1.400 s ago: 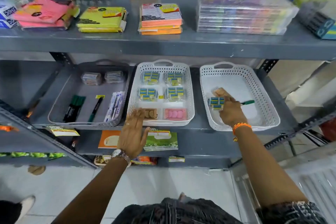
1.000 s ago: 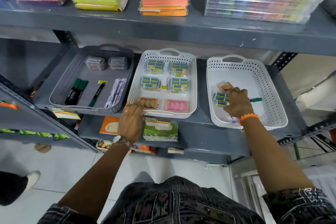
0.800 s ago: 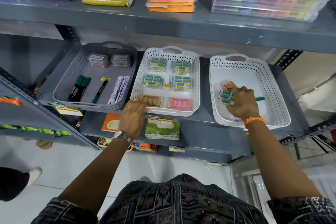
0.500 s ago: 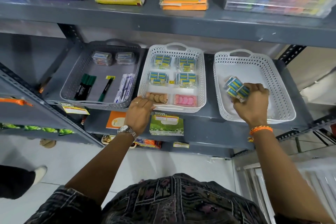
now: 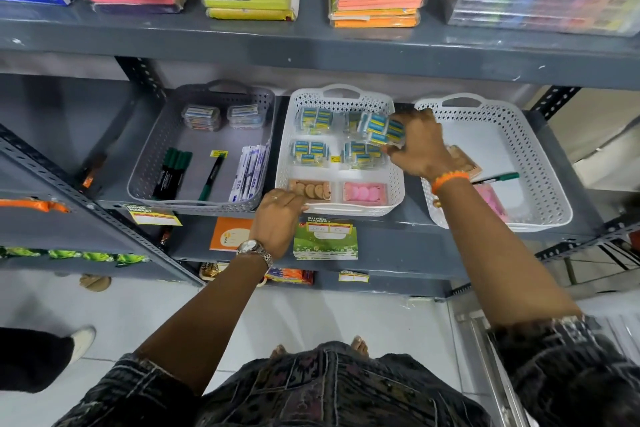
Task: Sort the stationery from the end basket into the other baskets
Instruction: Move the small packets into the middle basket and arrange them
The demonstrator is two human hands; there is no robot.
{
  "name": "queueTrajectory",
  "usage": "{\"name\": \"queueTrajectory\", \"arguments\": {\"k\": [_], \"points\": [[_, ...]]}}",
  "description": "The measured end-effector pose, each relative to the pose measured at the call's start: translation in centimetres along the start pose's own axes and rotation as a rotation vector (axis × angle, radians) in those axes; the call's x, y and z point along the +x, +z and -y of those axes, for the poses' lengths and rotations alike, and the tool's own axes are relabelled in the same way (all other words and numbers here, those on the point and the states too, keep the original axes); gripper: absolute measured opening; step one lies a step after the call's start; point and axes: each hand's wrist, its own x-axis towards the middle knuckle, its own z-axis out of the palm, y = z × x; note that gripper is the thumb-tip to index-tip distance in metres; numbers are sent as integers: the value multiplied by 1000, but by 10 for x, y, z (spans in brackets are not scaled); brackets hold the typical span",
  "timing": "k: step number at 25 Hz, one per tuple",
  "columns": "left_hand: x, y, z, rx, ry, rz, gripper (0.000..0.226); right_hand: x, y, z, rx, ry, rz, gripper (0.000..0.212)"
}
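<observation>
Three baskets stand on the middle shelf. My right hand (image 5: 414, 147) holds a blue-and-yellow eraser pack (image 5: 381, 128) over the back right corner of the middle white basket (image 5: 397, 180), which has several like packs, a brown pack (image 5: 310, 189) and a pink pack (image 5: 364, 192). My left hand (image 5: 278, 215) grips that basket's front rim. The end white basket (image 5: 554, 191) at the right keeps a brown pack (image 5: 465, 163), a green pen (image 5: 498, 178) and a pink pack (image 5: 491, 199). The grey basket (image 5: 145, 163) at the left holds markers, pens and small boxes.
The upper shelf (image 5: 311, 48) overhangs the baskets and carries paper pads and clear cases. Below the baskets lie an orange card (image 5: 227, 234) and a green card (image 5: 325, 239). Another person's foot (image 5: 81, 340) is on the floor at the left.
My right hand lifted the eraser pack out of the end basket and carried it left over the middle basket. My left hand closed on the middle basket's front rim.
</observation>
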Motion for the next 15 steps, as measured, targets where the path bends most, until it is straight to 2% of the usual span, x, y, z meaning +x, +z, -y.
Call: {"name": "queueTrajectory", "arguments": {"k": [7,15], "points": [[0,-2,-3,-27,-4,26,31,53,50,64,-122,-197,244,63],[-1,3,0,-19,-26,25,35,63,89,93,-82,-205,368,66]]}}
